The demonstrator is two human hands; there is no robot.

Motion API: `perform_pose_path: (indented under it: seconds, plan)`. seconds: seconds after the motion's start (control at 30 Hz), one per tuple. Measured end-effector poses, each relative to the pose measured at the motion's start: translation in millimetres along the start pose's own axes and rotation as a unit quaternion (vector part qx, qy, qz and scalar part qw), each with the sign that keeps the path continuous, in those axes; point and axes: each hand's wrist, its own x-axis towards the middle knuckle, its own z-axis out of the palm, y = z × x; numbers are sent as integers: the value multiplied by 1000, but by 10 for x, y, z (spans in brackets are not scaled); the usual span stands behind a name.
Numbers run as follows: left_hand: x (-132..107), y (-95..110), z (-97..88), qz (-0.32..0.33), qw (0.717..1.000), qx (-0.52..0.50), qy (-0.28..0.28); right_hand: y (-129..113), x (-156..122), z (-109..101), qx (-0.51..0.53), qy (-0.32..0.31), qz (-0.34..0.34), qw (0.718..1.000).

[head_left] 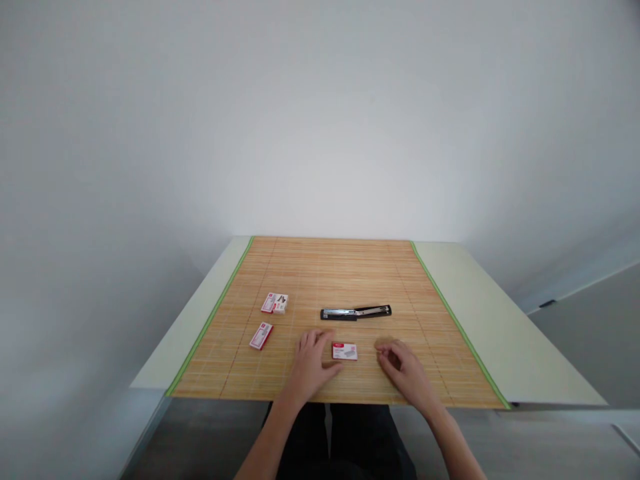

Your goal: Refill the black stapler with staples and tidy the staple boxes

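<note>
A small white and red staple box (345, 351) lies on the bamboo mat (320, 273) between my hands. My left hand (313, 363) rests flat on the mat, fingers spread, its thumb touching the box's left side. My right hand (403, 369) sits a little to the right of the box, apart from it, fingers loosely curled with nothing in them. A black stapler (355, 312), folded out flat, lies just beyond the box.
Two more staple boxes lie to the left: one (275, 303) farther back, one (261, 335) nearer. The mat covers a pale table (480, 313) set against a white wall. My dark-clothed lap shows below the front edge.
</note>
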Motion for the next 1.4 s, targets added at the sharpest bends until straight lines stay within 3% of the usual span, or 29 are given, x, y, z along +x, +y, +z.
perform_pose_path:
  seconds: [0.13,0.37,0.5,0.77,1.0,1.17,1.3,1.4]
  plan:
    - [-9,-143,-101,4,1000,-2,-12,-135,52,96,-25,-37,-32,998]
    - [93,-71,-100,30,999,-7,-26,-304,238,301,-14,-73,-46,996]
    - [105,-75,-118,32,999,-3,-29,-322,283,258,1,-75,-46,996]
    - [113,-172,-137,35,999,-23,-24,-403,365,209,-19,-138,-48,989]
    - [88,-244,-166,38,998,-48,-11,-264,335,16,-19,-139,-36,989]
    - [71,-238,-163,38,999,-34,-2,-224,332,-1,-23,-127,-36,991]
    - [69,-222,-166,47,998,-34,2,-405,414,84,-21,-110,-42,993]
    - [73,-227,-157,47,998,-35,5,-663,527,184,-86,-143,-77,983]
